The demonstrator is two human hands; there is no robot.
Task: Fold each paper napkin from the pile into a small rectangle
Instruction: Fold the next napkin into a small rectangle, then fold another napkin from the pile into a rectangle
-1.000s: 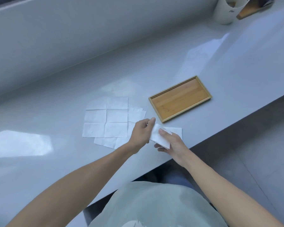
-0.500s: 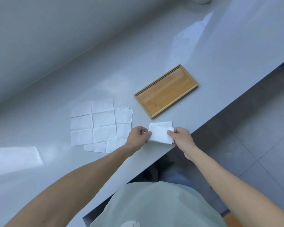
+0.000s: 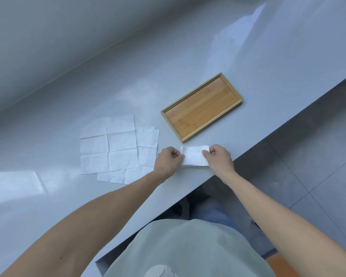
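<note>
Two hands hold one folded napkin (image 3: 194, 158) near the counter's (image 3: 188, 56) front edge. Going left to right, I see the unfolded pile (image 3: 116, 146) at nine o'clock, then my left hand (image 3: 167, 161) pinching the napkin's left end, its long axis running three to nine, my right hand (image 3: 218, 158) pinching the other end. A wooden tray (image 3: 202, 106) sits at twelve. Both hands look equally near.

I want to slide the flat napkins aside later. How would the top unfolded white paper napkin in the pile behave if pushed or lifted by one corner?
The unfolded white paper napkin would probably droop, since it looks thin and creased into squares. It seems very light, so a push would likely crumple it or drag the offset sheets beneath across the glossy grey counter.
</note>
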